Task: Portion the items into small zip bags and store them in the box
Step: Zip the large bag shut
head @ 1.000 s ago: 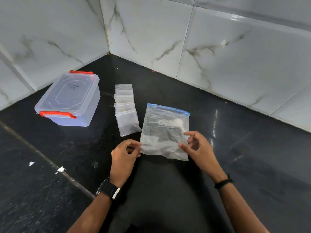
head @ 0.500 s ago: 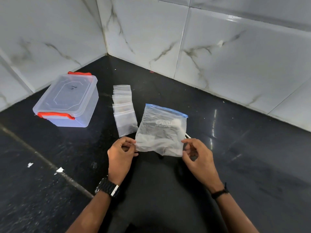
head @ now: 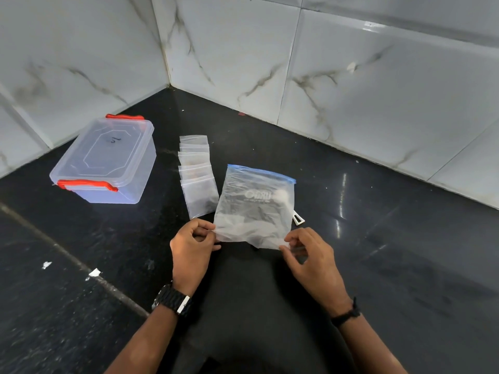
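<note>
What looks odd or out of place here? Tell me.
A small white clip-like piece lies loose on the dark floor, poking out beside the large zip bag that the left hand and right hand pinch. A few white scraps litter the floor.

place: likely home kitchen | marble-look wall tiles (head: 351, 76) | black stone counter (head: 405, 252)

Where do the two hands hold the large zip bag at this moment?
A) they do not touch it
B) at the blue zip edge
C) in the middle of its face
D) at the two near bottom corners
D: the left hand and the right hand each pinch a near corner of the large zip bag; its blue zip edge lies on the far side.
</note>
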